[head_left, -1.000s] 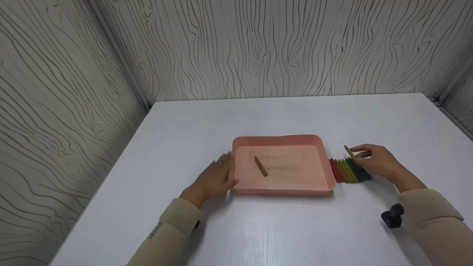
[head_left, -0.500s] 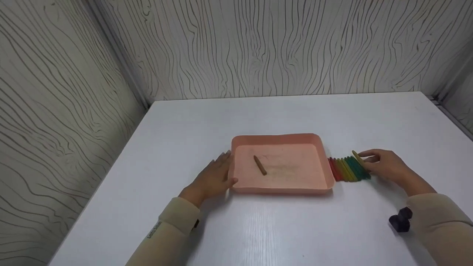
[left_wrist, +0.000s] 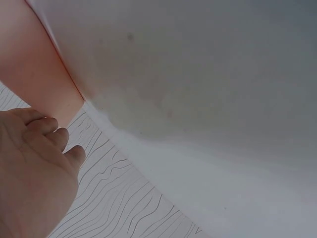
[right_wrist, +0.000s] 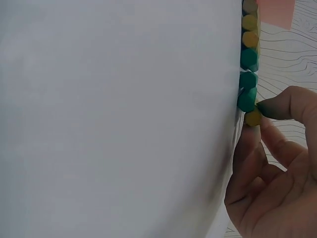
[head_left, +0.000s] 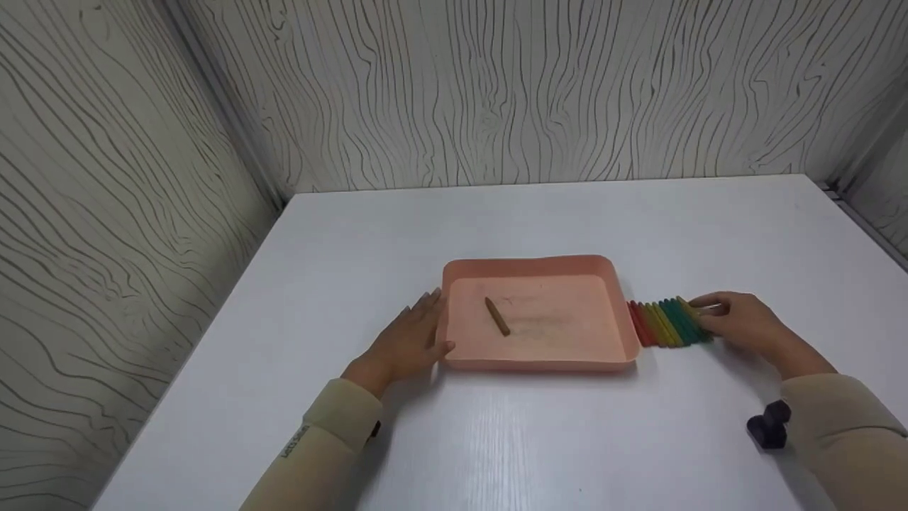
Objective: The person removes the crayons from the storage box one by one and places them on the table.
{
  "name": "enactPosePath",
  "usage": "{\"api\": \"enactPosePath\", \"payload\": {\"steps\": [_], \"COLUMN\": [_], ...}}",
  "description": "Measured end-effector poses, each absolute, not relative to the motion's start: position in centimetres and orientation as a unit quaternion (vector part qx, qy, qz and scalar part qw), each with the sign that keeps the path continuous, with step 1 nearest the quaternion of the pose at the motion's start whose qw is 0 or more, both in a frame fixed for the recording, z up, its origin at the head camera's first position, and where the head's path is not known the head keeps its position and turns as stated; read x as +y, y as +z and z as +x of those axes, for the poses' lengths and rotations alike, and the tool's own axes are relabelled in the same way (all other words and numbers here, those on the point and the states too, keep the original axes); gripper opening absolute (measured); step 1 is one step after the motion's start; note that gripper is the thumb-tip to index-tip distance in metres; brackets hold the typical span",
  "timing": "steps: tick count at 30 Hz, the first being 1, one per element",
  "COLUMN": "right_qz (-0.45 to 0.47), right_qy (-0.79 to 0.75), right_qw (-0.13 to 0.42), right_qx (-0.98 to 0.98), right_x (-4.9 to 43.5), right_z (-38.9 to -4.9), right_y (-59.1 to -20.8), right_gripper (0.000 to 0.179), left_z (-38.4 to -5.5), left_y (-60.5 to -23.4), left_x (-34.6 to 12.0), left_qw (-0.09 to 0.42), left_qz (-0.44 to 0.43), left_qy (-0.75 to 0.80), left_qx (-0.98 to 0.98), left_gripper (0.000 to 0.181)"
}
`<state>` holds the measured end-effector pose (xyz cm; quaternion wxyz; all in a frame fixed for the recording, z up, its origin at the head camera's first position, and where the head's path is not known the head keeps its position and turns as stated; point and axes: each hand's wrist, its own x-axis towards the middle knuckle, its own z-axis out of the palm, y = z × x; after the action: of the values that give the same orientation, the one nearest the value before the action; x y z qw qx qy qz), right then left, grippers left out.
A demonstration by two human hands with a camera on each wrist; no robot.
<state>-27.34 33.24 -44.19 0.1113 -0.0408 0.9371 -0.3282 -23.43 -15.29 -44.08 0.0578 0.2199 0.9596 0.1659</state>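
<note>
My right hand (head_left: 741, 319) pinches a yellow crayon (right_wrist: 253, 118) between thumb and fingers, at the right end of a row of crayons. Beside it in that row lie green crayons (head_left: 677, 321), then yellow ones (head_left: 660, 325) and red ones (head_left: 640, 323), side by side on the table. The row meets the right side of a pink tray (head_left: 539, 365). Against the tray's left wall rests my left hand (head_left: 404, 348), its fingers straight and the thumb at the near corner. One brown crayon (head_left: 497, 316) lies tilted inside the tray.
A white table (head_left: 496, 440) carries everything. Wood-grain panels stand behind it (head_left: 496, 92) and on the left (head_left: 106, 213). Dark camera mounts are strapped to both wrists; the right one (head_left: 770, 426) juts out under the sleeve.
My right hand has moved right and lowered the yellow crayon from above the row to its right end, beside the green ones. The left hand has stayed at the tray.
</note>
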Motion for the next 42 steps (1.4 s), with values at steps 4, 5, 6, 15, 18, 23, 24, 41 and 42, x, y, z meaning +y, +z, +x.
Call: {"api": "enactPosePath", "payload": {"steps": [4, 5, 6, 15, 18, 23, 24, 41, 42], "right_qz": [-0.023, -0.018, -0.014, -0.011, -0.02, -0.033, -0.038, -0.071, -0.076], "right_qy": [-0.316, -0.315, -0.313, -0.273, -0.268, -0.252, -0.25, -0.238, -0.238], "right_qw": [0.117, 0.118, 0.117, 0.09, 0.082, 0.057, 0.05, -0.024, -0.025], "right_qx": [0.941, 0.942, 0.942, 0.958, 0.96, 0.965, 0.966, 0.968, 0.968], "right_x": [32.9, 32.8, 32.7, 31.7, 31.4, 30.9, 30.7, 26.3, 25.9], "right_z": [-27.3, -27.3, -27.3, -27.5, -27.6, -27.9, -27.9, -28.4, -28.4], "right_y": [-43.9, -43.8, -43.7, -42.2, -41.6, -40.6, -40.4, -36.7, -36.6], "right_gripper": [0.061, 0.063, 0.066, 0.085, 0.085, 0.085, 0.085, 0.085, 0.084], "left_z": [-23.5, -23.5, -23.5, -23.4, -23.4, -23.3, -23.4, -23.4, -23.4], "left_y": [-44.2, -44.2, -44.2, -44.2, -44.0, -43.9, -43.9, -44.0, -44.0], "left_x": [-15.4, -15.4, -15.4, -15.3, -15.3, -15.3, -15.3, -15.3, -15.3], "left_qw": [0.057, 0.056, 0.055, 0.052, 0.057, 0.06, 0.06, 0.061, 0.061], "left_qz": [0.221, 0.222, 0.223, 0.225, 0.223, 0.223, 0.224, 0.217, 0.217], "left_qy": [0.169, 0.17, 0.171, 0.166, 0.167, 0.167, 0.167, 0.171, 0.172], "left_qx": [0.959, 0.959, 0.958, 0.959, 0.959, 0.958, 0.958, 0.959, 0.959], "left_gripper": [0.073, 0.073, 0.073, 0.073, 0.073, 0.074, 0.074, 0.074, 0.074]}}
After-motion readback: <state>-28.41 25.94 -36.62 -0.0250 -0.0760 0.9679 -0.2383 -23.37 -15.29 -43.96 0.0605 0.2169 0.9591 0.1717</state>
